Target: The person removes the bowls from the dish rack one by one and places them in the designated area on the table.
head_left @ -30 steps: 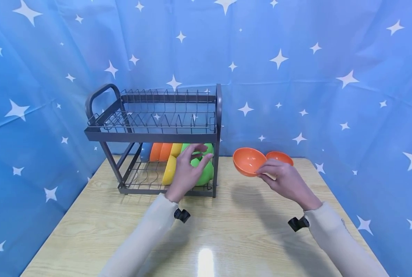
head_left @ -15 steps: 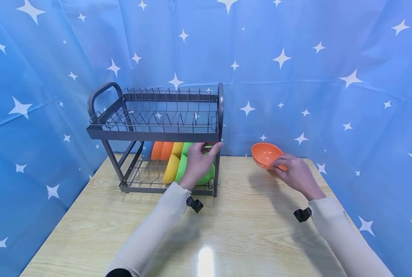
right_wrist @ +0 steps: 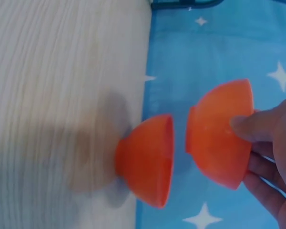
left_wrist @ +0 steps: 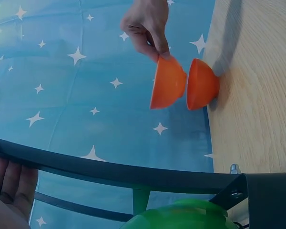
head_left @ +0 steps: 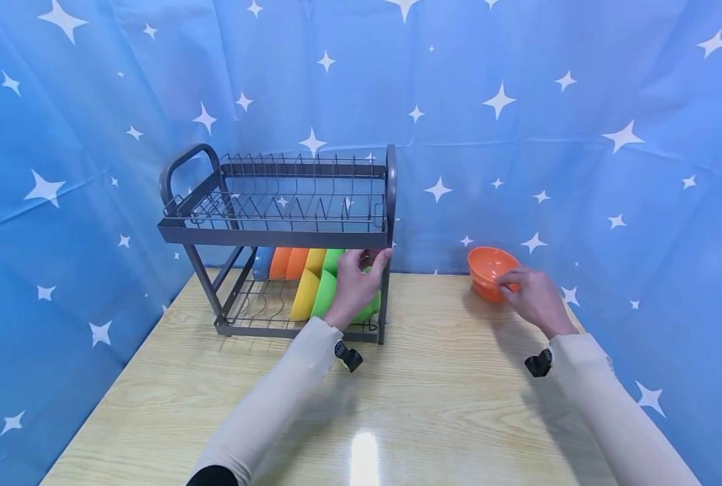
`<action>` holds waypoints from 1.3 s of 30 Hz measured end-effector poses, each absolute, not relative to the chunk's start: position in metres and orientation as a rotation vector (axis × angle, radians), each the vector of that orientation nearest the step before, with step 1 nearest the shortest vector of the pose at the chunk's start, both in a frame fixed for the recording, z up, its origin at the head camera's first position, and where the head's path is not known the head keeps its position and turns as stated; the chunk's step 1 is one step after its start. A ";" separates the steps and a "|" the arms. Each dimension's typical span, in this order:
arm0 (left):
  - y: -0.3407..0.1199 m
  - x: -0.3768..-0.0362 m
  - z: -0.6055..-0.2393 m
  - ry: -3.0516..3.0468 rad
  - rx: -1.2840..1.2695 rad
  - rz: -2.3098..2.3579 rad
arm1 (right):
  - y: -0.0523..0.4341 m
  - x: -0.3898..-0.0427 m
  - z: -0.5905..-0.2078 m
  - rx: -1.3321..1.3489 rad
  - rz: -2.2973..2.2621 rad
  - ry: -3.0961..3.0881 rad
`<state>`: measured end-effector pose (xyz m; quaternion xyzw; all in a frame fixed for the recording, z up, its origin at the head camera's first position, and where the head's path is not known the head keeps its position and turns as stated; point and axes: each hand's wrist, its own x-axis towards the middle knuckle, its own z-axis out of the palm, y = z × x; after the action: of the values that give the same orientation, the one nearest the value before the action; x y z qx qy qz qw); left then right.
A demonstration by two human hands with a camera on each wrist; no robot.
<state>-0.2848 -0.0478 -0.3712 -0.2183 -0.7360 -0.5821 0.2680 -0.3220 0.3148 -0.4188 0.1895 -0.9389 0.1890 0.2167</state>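
Right hand (head_left: 534, 297) pinches an orange bowl (head_left: 491, 266) just above another (right_wrist: 148, 160) near the surface's (head_left: 434, 405) far edge, while left hand (head_left: 355, 287) grips the rack's (head_left: 276, 236) green bowl (left_wrist: 181, 217).

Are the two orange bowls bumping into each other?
Apart. The right wrist view shows blue backdrop between the held orange bowl and the orange bowl on the table.

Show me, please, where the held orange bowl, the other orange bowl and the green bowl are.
held orange bowl (right_wrist: 219, 138): right wrist view, outer wall.
other orange bowl (right_wrist: 148, 160): right wrist view, outer wall.
green bowl (head_left: 327, 293): head view, outer side.
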 end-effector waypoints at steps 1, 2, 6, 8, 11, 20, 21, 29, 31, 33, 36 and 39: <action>-0.048 -0.285 -0.372 -1.979 -0.589 -1.569 | 0.316 -0.324 -0.420 0.520 0.522 -2.600; -0.047 -0.285 -0.372 -1.973 -0.591 -1.570 | 0.318 -0.326 -0.422 0.513 0.521 -2.603; -0.046 -0.285 -0.372 -1.969 -0.589 -1.570 | 0.325 -0.333 -0.429 0.459 0.525 -2.642; -0.046 -0.285 -0.372 -1.974 -0.581 -1.576 | 0.327 -0.336 -0.433 0.443 0.529 -2.663; -0.045 -0.284 -0.373 -1.974 -0.574 -1.595 | 0.330 -0.339 -0.437 0.441 0.534 -2.686; -0.044 -0.285 -0.374 -1.969 -0.588 -1.603 | 0.335 -0.342 -0.448 0.500 0.479 -2.638; -0.044 -0.285 -0.374 -1.967 -0.588 -1.605 | 0.336 -0.342 -0.449 0.506 0.474 -2.633; -0.045 -0.285 -0.375 -1.967 -0.596 -1.612 | 0.336 -0.345 -0.458 0.507 0.494 -2.645; -0.045 -0.285 -0.375 -1.968 -0.596 -1.616 | 0.337 -0.345 -0.460 0.514 0.495 -2.663; -0.045 -0.285 -0.376 -1.968 -0.596 -1.620 | 0.337 -0.345 -0.461 0.515 0.496 -2.685; -0.045 -0.286 -0.377 -1.969 -0.598 -1.616 | 0.338 -0.347 -0.463 0.513 0.496 -2.711; -0.046 -0.286 -0.376 -1.972 -0.595 -1.600 | 0.337 -0.349 -0.464 0.519 0.490 -2.723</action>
<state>-0.2860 -0.0461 -0.3762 -0.2199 -0.7294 -0.5917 0.2635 -0.3486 0.3366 -0.4638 0.1820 -0.9545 0.1717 0.1623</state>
